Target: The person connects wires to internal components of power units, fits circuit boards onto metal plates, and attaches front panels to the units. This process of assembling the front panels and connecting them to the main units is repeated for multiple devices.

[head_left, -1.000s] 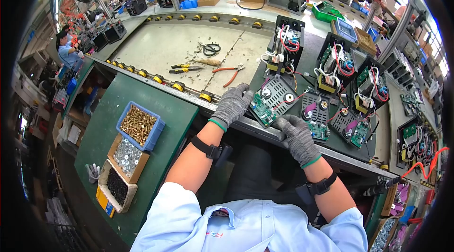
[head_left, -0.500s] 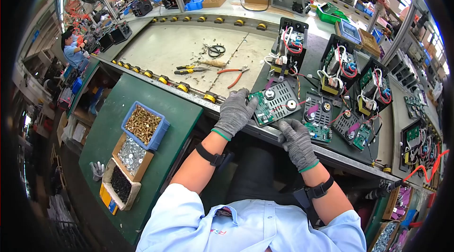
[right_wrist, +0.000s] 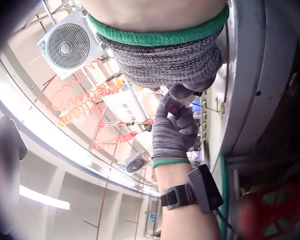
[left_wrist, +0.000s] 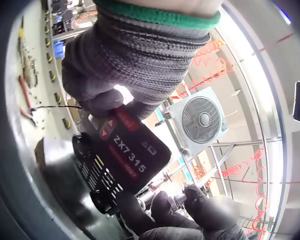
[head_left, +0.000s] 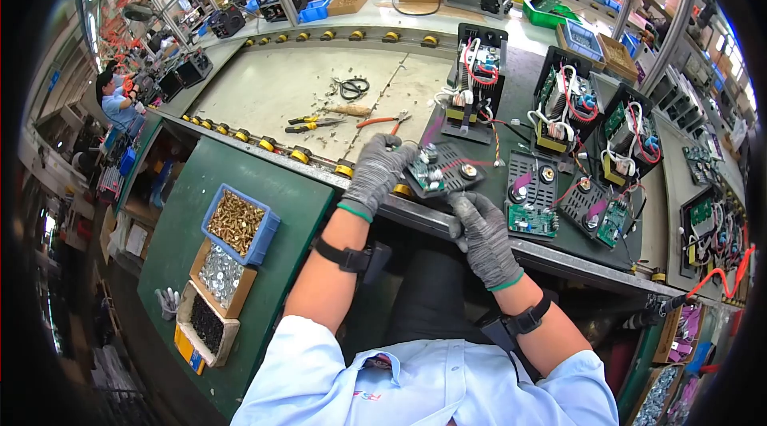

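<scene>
The black front panel (head_left: 463, 172) with a green circuit board (head_left: 428, 178) is held tilted above the bench edge. Its face, lettered "ZX7 315" (left_wrist: 129, 154), shows in the left wrist view with two black knobs. My gloved left hand (head_left: 375, 174) grips the board-side end of the panel. At its near edge, my gloved right hand (head_left: 485, 238) has its fingers curled round the panel, partly hidden from above. A small shiny part (left_wrist: 178, 199) shows between the right fingers. Red wires run over the panel's back.
Open machine units (head_left: 479, 74) stand behind, and two more panels (head_left: 534, 182) lie to the right. Pliers (head_left: 313, 124) and cutters rest on the pale bench (head_left: 264, 82). A blue bin of brass screws (head_left: 240, 222) and boxes of small parts sit at left.
The panel has tipped up from its flatter pose, its back now seen at a steep angle. Both hands moved slightly left with it, and the left hand shifted its grip at the end.
</scene>
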A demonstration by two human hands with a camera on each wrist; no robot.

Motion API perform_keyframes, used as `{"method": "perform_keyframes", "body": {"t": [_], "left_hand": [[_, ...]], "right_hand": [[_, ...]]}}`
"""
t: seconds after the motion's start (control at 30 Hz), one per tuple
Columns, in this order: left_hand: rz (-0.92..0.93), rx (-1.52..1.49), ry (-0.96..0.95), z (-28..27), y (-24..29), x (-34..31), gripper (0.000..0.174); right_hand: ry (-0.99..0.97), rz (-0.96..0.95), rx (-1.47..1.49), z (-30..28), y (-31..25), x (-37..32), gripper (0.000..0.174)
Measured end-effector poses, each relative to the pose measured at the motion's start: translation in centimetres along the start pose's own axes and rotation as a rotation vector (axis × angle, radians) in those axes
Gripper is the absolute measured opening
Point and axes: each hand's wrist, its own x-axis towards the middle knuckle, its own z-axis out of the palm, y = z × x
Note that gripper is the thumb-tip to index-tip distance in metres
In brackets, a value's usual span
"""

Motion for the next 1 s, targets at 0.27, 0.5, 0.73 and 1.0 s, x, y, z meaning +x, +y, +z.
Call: {"method": "perform_keyframes", "body": {"t": [0.27, 0.5, 0.73, 1.0], "left_hand": [[0.049, 0.24, -0.068, -1.8, 9.1, 0.4, 0.05], [0.122, 0.282, -0.255, -0.6, 9.3, 3.9, 0.052], [0.286, 0.107, -0.478, -2.5, 3.1, 2.8, 0.058], [0.236, 0.327, -0.516, -1.4, 1.9, 3.0, 0.044]], "right_hand": [[-0.083, -0.052, 0.047, 3.0, -5.0, 2.5, 0.038], [0.133, -0.334, -1.241, 0.6, -10.4, 5.3, 0.04], [0.015, -0.462, -1.344, -0.8, -9.8, 4.5, 0.03], [-0.022, -0.46, -1.001, -1.0, -6.6, 4.3, 0.023]]}}
